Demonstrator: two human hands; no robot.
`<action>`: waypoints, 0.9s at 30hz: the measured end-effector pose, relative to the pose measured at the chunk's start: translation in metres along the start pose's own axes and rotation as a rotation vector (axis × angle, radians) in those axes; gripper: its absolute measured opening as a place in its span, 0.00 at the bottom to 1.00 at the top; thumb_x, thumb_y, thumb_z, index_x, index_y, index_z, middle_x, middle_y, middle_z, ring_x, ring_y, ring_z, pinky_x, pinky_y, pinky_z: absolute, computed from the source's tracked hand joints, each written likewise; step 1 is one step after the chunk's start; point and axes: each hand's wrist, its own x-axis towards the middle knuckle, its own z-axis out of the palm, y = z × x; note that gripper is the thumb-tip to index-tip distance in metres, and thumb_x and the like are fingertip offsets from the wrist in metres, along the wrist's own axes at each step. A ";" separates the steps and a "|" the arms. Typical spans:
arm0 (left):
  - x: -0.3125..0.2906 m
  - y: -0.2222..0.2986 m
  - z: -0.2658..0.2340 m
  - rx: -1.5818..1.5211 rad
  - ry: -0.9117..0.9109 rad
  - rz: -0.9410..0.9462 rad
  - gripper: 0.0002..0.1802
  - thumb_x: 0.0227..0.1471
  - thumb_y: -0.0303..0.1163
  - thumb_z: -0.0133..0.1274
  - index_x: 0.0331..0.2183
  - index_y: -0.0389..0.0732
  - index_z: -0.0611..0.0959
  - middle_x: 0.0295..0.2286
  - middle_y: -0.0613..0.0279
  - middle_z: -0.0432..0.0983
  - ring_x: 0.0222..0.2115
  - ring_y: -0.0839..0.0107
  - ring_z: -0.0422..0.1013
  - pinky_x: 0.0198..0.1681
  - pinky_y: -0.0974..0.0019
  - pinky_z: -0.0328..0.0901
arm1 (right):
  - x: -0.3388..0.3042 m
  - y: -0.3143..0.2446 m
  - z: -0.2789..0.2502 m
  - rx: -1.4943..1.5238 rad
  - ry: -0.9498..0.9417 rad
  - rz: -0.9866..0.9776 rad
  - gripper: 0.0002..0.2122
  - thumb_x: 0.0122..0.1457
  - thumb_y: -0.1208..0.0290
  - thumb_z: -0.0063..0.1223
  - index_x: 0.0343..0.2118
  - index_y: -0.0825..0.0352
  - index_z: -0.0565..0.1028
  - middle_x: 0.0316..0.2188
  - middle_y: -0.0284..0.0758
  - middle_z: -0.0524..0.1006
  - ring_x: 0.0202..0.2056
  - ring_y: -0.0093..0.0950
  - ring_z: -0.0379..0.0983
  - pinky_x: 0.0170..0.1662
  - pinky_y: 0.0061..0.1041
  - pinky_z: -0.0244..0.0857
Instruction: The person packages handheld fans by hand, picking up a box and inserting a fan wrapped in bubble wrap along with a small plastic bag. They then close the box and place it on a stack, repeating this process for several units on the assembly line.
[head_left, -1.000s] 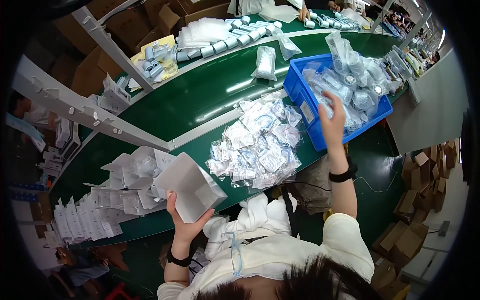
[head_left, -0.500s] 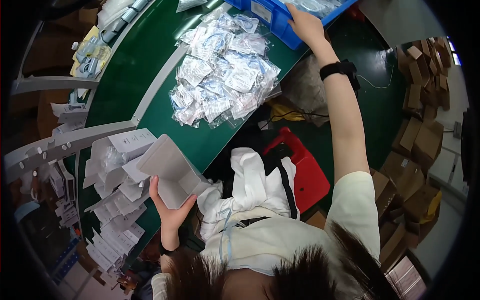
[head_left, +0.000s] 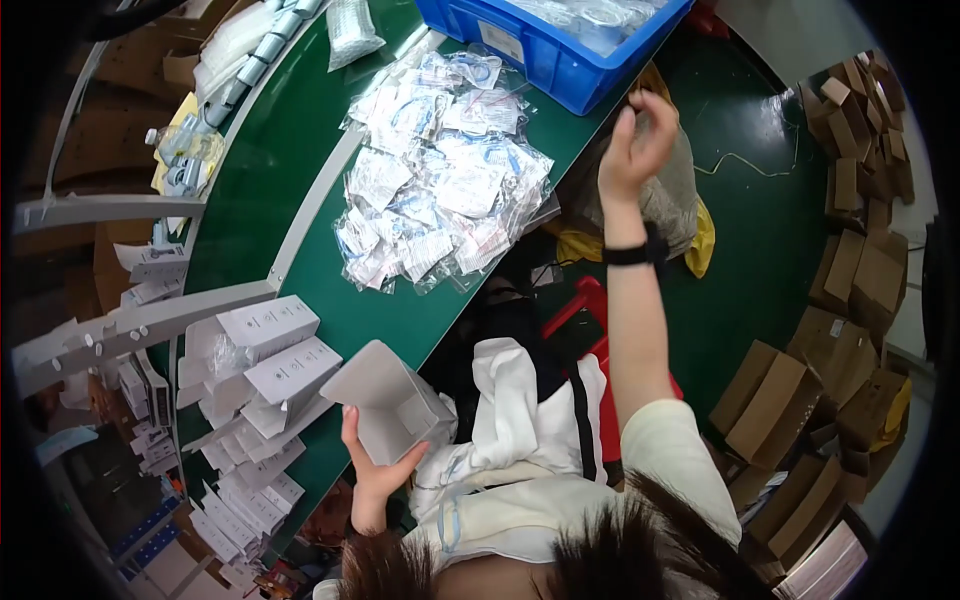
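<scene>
My left hand [head_left: 378, 475] grips an open white carton [head_left: 392, 400] by its near side, thumb and fingers spread around it. The carton is tilted, with its open mouth and a raised flap showing, and I see nothing inside. My right hand [head_left: 636, 152] is in the air just past the table edge, below the blue bin [head_left: 572, 72]. Its fingers are curved and apart from the thumb, with nothing visible between them. Clear packets hold pale items inside the bin. A large pile of small clear packets [head_left: 445, 180] with printed slips and blue parts lies on the green table [head_left: 370, 325].
White cartons [head_left: 280, 330] stand along the table's left side, several of them open. A bubble-wrapped item [head_left: 352, 35] lies beyond the packets. A red stool [head_left: 580, 310] stands beside my lap. Brown cardboard boxes [head_left: 775, 400] are heaped on the right.
My right hand has let go of the blue bin and drawn back toward me. My left hand still holds the white carton. The whole view has shifted slightly.
</scene>
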 end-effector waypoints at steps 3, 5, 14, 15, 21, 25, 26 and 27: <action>0.013 0.001 0.014 -0.051 -0.115 0.036 0.55 0.24 0.32 0.67 0.52 0.39 0.51 0.50 0.52 0.49 0.50 0.61 0.53 0.50 0.58 0.51 | -0.140 -0.006 -0.035 0.135 0.260 0.699 0.09 0.52 0.80 0.41 0.37 0.70 0.64 0.32 0.34 0.66 0.34 0.23 0.63 0.41 0.20 0.58; 0.026 0.004 0.036 -0.272 -0.238 0.061 0.52 0.26 0.35 0.66 0.51 0.38 0.53 0.49 0.52 0.52 0.49 0.61 0.54 0.49 0.57 0.53 | -0.239 0.004 -0.069 -0.167 0.139 1.100 0.10 0.50 0.81 0.44 0.37 0.68 0.66 0.32 0.33 0.68 0.35 0.23 0.65 0.40 0.21 0.59; 0.068 -0.101 0.136 0.241 -0.732 0.125 0.32 0.37 0.38 0.58 0.45 0.38 0.67 0.44 0.48 0.61 0.47 0.56 0.57 0.48 0.58 0.55 | -0.557 0.125 -0.108 -0.544 -0.275 1.982 0.29 0.42 0.68 0.54 0.49 0.66 0.59 0.40 0.46 0.66 0.43 0.44 0.62 0.48 0.33 0.57; 0.070 -0.109 0.147 0.291 -0.770 0.119 0.32 0.37 0.38 0.58 0.45 0.38 0.67 0.44 0.48 0.61 0.47 0.56 0.57 0.48 0.58 0.55 | -0.567 0.138 -0.105 -0.595 -0.397 1.934 0.30 0.42 0.69 0.54 0.51 0.63 0.56 0.45 0.48 0.62 0.45 0.45 0.60 0.49 0.34 0.56; 0.092 -0.144 0.180 0.501 -0.696 -0.328 0.31 0.33 0.33 0.59 0.44 0.40 0.69 0.45 0.47 0.59 0.47 0.54 0.57 0.49 0.58 0.54 | -0.625 0.228 -0.115 -0.851 -0.961 1.530 0.24 0.52 0.72 0.39 0.53 0.47 0.54 0.55 0.41 0.49 0.55 0.43 0.45 0.49 0.45 0.52; 0.112 -0.166 0.192 0.613 -0.637 -0.341 0.32 0.32 0.33 0.59 0.44 0.40 0.69 0.45 0.47 0.59 0.47 0.53 0.57 0.49 0.57 0.54 | -0.687 0.277 -0.140 -0.904 -1.315 0.825 0.24 0.47 0.73 0.43 0.50 0.49 0.59 0.53 0.38 0.53 0.55 0.40 0.47 0.50 0.43 0.52; 0.117 -0.173 0.197 0.638 -0.653 -0.318 0.32 0.32 0.33 0.60 0.44 0.41 0.69 0.45 0.47 0.59 0.47 0.53 0.57 0.49 0.57 0.54 | -0.697 0.288 -0.144 -0.811 -1.329 0.696 0.27 0.42 0.75 0.50 0.49 0.51 0.61 0.50 0.39 0.57 0.54 0.39 0.49 0.50 0.41 0.53; 0.121 -0.178 0.201 0.668 -0.667 -0.297 0.32 0.31 0.33 0.60 0.44 0.41 0.69 0.45 0.47 0.59 0.47 0.53 0.57 0.49 0.57 0.54 | -0.705 0.294 -0.144 -0.801 -1.328 0.678 0.27 0.42 0.75 0.50 0.49 0.51 0.61 0.50 0.39 0.57 0.54 0.39 0.49 0.50 0.41 0.53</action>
